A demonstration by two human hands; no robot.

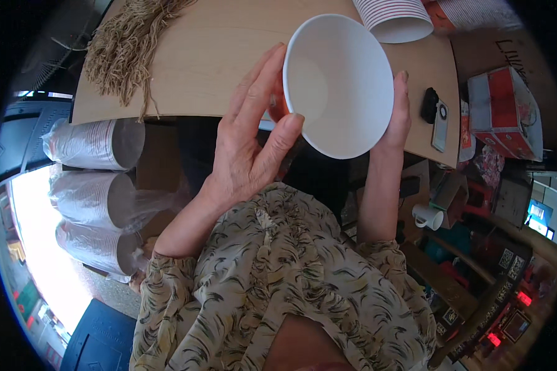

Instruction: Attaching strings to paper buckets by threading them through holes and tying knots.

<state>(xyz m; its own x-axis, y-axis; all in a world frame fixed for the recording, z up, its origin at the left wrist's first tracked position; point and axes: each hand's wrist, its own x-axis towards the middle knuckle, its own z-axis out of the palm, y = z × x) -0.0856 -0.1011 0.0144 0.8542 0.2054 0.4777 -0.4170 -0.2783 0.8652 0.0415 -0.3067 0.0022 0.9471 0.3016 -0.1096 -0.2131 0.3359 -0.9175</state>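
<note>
A large white paper tub (346, 80) is held between my two hands above the near edge of the wooden table (210, 74). Its open mouth faces up toward me, and the white inside and round bottom show with nothing in it. A bit of red shows on its outer wall. My left hand (244, 133) grips the left side, its thumb near the rim and fingers along the outside. Against the right side rests my right hand (400, 117), its fingers mostly hidden behind the tub.
Tan strings (120, 55) hang over the table's left edge. A stack of paper tubs (397, 21) lies at the far right, near a phone (440, 127). Plastic-wrapped tub stacks (83, 145) stand lower left. Right of the table are a red-and-white box (498, 102) and white mug (426, 216).
</note>
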